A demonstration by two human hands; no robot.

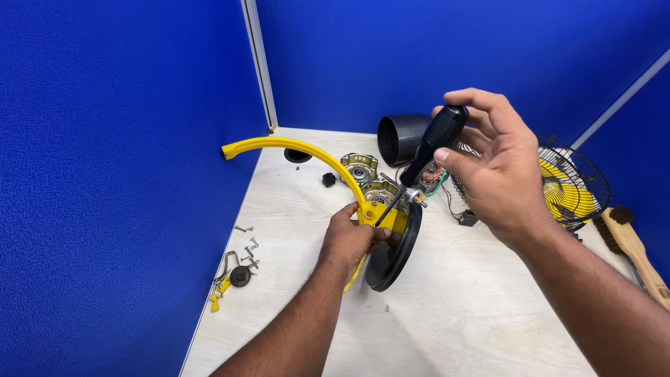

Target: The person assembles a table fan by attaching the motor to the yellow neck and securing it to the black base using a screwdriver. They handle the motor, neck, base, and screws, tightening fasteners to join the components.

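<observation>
At centre of the pale surface (447, 314), my left hand (352, 241) grips the yellow curved bracket (300, 148) on its black round base (396, 251); my right hand (492, 164) pinches a black-handled screwdriver (431, 144), tip at the joint, loose screws (248, 244) lying left.

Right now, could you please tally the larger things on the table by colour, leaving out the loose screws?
Yellow: 1, curved arm
Black: 3, screwdriver, round base, cone housing
Black and yellow: 1, fan grille
Wooden: 1, brush
Total: 6
</observation>
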